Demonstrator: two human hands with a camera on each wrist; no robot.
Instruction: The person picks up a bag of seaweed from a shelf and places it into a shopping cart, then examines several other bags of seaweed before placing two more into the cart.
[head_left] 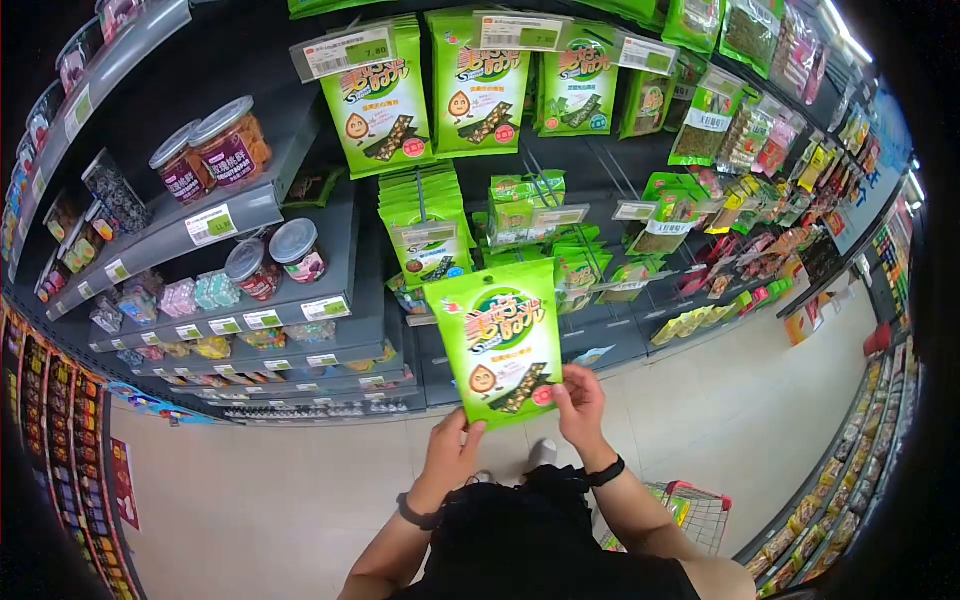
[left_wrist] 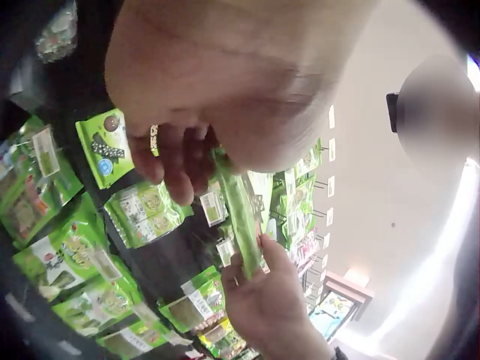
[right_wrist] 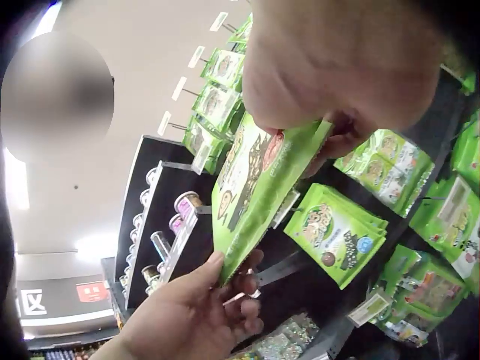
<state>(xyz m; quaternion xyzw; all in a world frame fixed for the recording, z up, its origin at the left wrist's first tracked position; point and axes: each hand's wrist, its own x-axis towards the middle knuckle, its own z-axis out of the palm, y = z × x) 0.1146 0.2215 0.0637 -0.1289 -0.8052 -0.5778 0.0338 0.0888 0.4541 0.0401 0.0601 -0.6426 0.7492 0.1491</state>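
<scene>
A green snack bag [head_left: 505,345] with a cartoon almond and dark seaweed strips on its front is held up before the shelves, front toward the head camera. My left hand [head_left: 452,455] pinches its lower left corner, thumb on the front. At the lower right edge my right hand [head_left: 583,405] grips it, the thumb also on the front and the other fingers behind. In the left wrist view the bag [left_wrist: 241,217] shows edge-on between both hands. The right wrist view shows the bag's bottom seam [right_wrist: 262,217] stretched from one hand to the other.
Similar green bags [head_left: 380,110] hang on hooks above and behind the held one. Plastic tubs [head_left: 230,145] stand on the left shelves [head_left: 230,215]. A wire shopping cart [head_left: 700,515] is at the lower right, on the pale tiled floor [head_left: 270,480].
</scene>
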